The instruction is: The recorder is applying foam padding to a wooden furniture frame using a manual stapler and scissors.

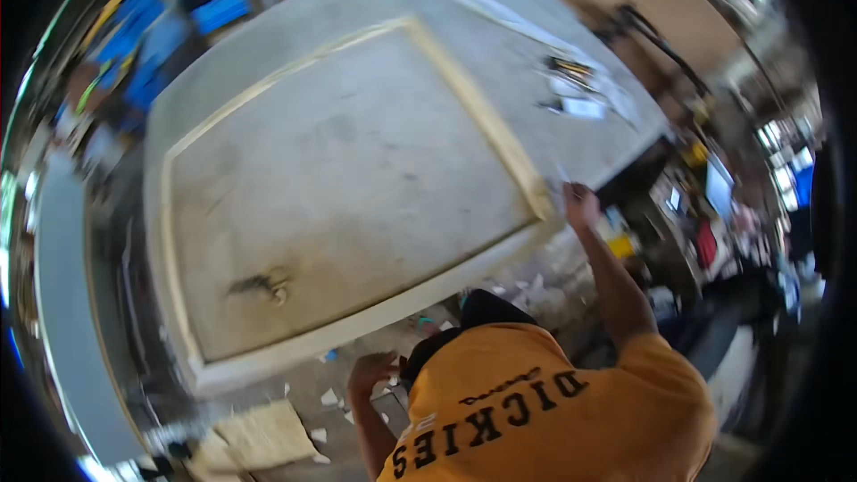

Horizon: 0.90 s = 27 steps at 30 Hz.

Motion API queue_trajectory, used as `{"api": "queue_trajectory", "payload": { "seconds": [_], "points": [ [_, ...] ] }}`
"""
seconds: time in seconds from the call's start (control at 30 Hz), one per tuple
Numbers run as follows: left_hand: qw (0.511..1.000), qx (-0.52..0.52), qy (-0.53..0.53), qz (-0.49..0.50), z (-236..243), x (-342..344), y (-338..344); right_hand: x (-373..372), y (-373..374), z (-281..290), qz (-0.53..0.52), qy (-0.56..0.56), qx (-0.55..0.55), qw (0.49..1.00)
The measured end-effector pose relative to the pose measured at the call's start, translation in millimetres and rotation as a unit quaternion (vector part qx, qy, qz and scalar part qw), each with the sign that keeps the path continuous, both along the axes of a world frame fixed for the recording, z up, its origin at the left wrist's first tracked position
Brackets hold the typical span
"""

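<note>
A large grey tabletop (357, 152) spreads before me, with a cream strip (469, 98) laid on it as a big four-sided outline. My right hand (582, 205) is at the table's right edge, beside the near right corner of that outline. Its fingers are closed around a thin pale tool that juts toward the tabletop; blur hides its exact kind. Low beside my body, off the near edge, my left hand (371, 375) hangs with loosely bent fingers apart and nothing seen in it. A dark, knotted-looking thing (263, 286) lies inside the outline at the near left.
Toward the far right of the table lie a bundle of thin sticks or tools (571, 71) and a white sheet (585, 108). Pale scraps and a tan sheet (254, 437) litter the floor. A long grey panel (76, 295) stands at left. Blue items (221, 11) crowd the far left.
</note>
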<state>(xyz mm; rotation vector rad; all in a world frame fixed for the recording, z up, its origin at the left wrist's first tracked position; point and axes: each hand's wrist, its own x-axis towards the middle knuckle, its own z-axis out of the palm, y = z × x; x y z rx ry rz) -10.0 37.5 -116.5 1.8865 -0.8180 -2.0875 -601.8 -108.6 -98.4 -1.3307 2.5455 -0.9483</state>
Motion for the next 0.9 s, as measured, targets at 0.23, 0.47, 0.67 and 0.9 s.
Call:
{"api": "queue_trajectory", "payload": {
  "seconds": [0.23, 0.47, 0.67, 0.9],
  "points": [
    [0.998, 0.024, 0.0, 0.059, -17, -42, 15, -76, -37, 11, -0.016, -0.053, 0.053, 0.997],
    [0.982, 0.021, -0.031, 0.185, -54, -123, 32, -164, -128, 7, 0.093, -0.03, -0.183, 0.978],
    [0.958, 0.0, -0.104, 0.266, 3, -227, 85, -239, -251, -39, 0.199, 0.076, -0.144, 0.967],
    [0.915, -0.033, -0.116, 0.385, 60, -262, 117, -361, -346, -34, 0.269, 0.226, 0.192, 0.916]
  ]
}}
